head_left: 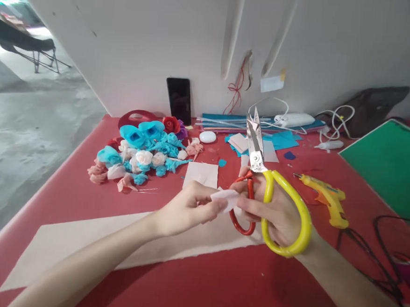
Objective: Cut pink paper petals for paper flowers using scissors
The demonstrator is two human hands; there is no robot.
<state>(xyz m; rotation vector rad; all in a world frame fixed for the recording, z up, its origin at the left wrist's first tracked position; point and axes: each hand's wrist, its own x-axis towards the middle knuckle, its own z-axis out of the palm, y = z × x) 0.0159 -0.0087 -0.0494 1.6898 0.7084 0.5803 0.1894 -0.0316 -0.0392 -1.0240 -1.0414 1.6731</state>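
At the center of the frame, the left hand [183, 210] closes thumb and fingers in a pinch on a small piece of pale paper [227, 199]. Just to its right, the right hand [283, 215] curls around the handles of red-and-yellow scissors [257, 161], blades pointing up and slightly apart, its fingertips at the paper's right edge. Flowers [144, 157] cluster at center left; a glue gun [338, 208] lies at right. Any writing on the white slip [272, 84], upper center right, is too blurred to read.
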